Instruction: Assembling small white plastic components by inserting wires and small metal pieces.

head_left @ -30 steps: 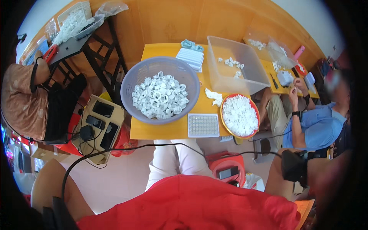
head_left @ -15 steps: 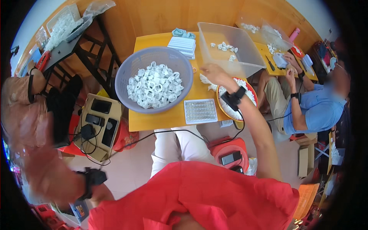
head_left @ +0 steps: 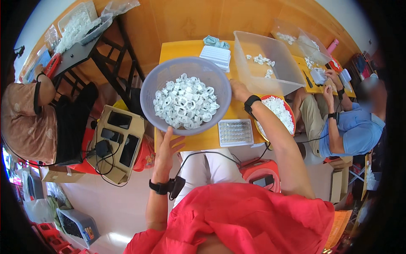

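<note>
A round grey-purple plastic basket [head_left: 151, 116] stands on the yellow table, heaped with small white and clear ring-shaped plastic parts [head_left: 182, 103]. At its near rim is my left hand [head_left: 165, 146], fingers spread, holding nothing. My right hand [head_left: 240, 91] is at the basket's right rim with its fingers curled against it; the fingertips are partly hidden. Just right of the near rim lies a clear compartment tray [head_left: 235, 132] filled with small pieces. Beneath my right forearm is a red-rimmed bowl [head_left: 292, 113] of small white parts [head_left: 277, 111].
A large clear bin [head_left: 292, 87] with a few white parts stands at the back right, beside stacked white trays [head_left: 215, 57]. A cardboard box [head_left: 96, 146] of phones sits left of the table. Co-workers [head_left: 31, 122] sit on both sides. A black cable [head_left: 203, 152] crosses my lap.
My left hand has swung in from the far lower left to the basket's near rim. My right hand has shifted left to the basket's right rim. The view has moved too.
</note>
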The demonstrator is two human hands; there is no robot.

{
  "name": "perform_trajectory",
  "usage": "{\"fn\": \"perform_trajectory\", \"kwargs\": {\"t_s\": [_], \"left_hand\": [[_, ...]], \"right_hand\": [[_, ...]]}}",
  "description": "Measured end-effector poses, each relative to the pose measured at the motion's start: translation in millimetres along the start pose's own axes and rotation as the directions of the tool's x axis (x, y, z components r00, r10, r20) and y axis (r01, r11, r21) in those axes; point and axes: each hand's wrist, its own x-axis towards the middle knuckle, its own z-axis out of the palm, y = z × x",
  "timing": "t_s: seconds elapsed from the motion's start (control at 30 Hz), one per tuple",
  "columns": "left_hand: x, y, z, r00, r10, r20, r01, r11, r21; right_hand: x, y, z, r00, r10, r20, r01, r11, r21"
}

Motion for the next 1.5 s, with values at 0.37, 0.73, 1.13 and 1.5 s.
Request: {"fn": "perform_trajectory", "kwargs": {"t_s": [0.37, 0.73, 1.13, 1.5], "left_hand": [[18, -1, 7, 0.999, -0.033, 0.017, 0.035, 0.992, -0.121], [24, -15, 4, 0.996, -0.025, 0.091, 0.044, 0.976, -0.215], [39, -3, 2, 0.987, -0.064, 0.151, 0.103, 0.958, -0.268], [38, -6, 6, 0.989, -0.049, 0.139, 0.094, 0.937, -0.336]], "right_hand": [[-14, 5, 10, 0.953, 0.202, -0.227, -0.200, 0.979, 0.033], [-16, 7, 16, 0.908, 0.282, -0.309, -0.246, 0.957, 0.150], [-68, -81, -40, 0.763, -0.170, -0.623, 0.226, 0.974, 0.010], [-33, -90, -20, 0.973, -0.224, 0.051, 0.230, 0.937, -0.263]]}}
